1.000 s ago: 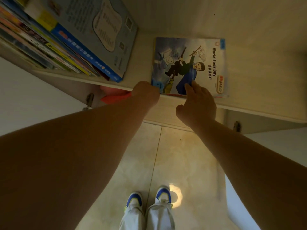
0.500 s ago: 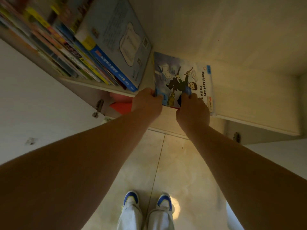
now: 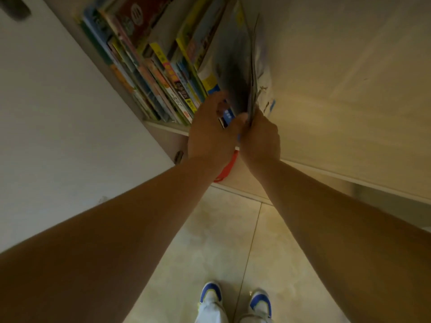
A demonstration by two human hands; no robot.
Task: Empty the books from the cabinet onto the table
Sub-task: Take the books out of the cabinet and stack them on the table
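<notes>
Beige tiled floor [image 3: 210, 241], blue-and-white shoes [image 3: 211, 293], red object [image 3: 227, 167]

A home room: a pale wooden cabinet [image 3: 349, 113] at upper right, colourful children's books [image 3: 158, 73] packed at upper centre, glossy beige floor tiles [image 3: 210, 241] below.

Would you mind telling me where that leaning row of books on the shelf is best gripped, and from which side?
Probably at the lower spine ends by the shelf's front edge, coming straight in from the open front. The row of books stands packed with its spines facing out, so only those ends offer purchase. The left hand and right hand already meet there, around the rightmost thin book.
</notes>
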